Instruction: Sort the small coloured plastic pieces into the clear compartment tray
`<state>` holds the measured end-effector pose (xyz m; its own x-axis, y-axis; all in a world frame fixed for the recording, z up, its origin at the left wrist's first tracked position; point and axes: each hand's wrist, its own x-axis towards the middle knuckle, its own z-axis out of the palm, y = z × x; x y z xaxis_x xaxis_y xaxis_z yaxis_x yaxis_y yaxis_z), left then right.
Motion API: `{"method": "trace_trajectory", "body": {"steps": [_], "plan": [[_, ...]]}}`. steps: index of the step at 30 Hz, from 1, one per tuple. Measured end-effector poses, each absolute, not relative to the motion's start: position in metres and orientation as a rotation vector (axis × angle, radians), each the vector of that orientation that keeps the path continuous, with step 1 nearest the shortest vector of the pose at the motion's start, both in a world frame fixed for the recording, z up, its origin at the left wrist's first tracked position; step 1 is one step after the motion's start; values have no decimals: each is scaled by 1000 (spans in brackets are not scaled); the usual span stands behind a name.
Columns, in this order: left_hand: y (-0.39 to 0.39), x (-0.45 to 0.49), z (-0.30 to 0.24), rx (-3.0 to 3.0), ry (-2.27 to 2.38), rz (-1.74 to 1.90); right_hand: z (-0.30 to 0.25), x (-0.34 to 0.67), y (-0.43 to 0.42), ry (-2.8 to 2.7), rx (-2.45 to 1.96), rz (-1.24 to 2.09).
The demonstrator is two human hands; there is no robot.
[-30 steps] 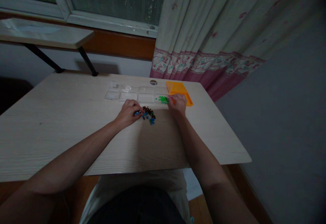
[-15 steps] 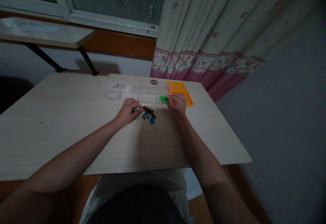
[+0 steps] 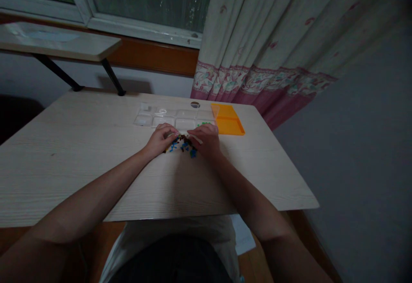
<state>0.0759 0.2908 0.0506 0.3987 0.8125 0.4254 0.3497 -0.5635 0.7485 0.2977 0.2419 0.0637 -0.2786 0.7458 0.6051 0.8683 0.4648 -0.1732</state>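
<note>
A small heap of blue and dark brown beads (image 3: pixel 182 144) lies on the pale wooden table (image 3: pixel 96 158). My left hand (image 3: pixel 161 139) rests at the heap's left edge, fingers curled down onto the beads. My right hand (image 3: pixel 206 140) lies at the heap's right edge, fingers bent over it. Whether either hand pinches a bead is hidden. Just beyond the hands sits a clear compartment tray (image 3: pixel 167 117); its right cell holds green beads (image 3: pixel 203 124), partly covered by my right hand.
An orange lid or shallow tray (image 3: pixel 228 124) lies right of the clear tray. A small dark round disc (image 3: pixel 195 104) sits near the table's far edge. A curtain (image 3: pixel 264 38) hangs behind at right; a second table (image 3: pixel 54 44) stands by the window at left.
My right hand has moved left from the green beads beside the orange tray to the bead heap. My left hand has stayed at the heap, and the beads look slightly more spread.
</note>
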Motion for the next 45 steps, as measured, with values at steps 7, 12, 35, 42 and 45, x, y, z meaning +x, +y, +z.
{"method": "trace_trajectory", "body": {"steps": [7,12,35,42,45], "plan": [[291,75,51,2064,954,1051,59,278,237,-2175,-1300,-307],[291,75,50,2048,910,1030,57,276,236,-2146,-1259,-358],[294,74,44,2029,753,1024,54,279,239,-2112,-1204,-391],[293,75,45,2012,761,1015,57,280,237,-2118,-1228,-349],[293,75,45,2033,806,1027,60,281,237,-2120,-1229,-335]]}}
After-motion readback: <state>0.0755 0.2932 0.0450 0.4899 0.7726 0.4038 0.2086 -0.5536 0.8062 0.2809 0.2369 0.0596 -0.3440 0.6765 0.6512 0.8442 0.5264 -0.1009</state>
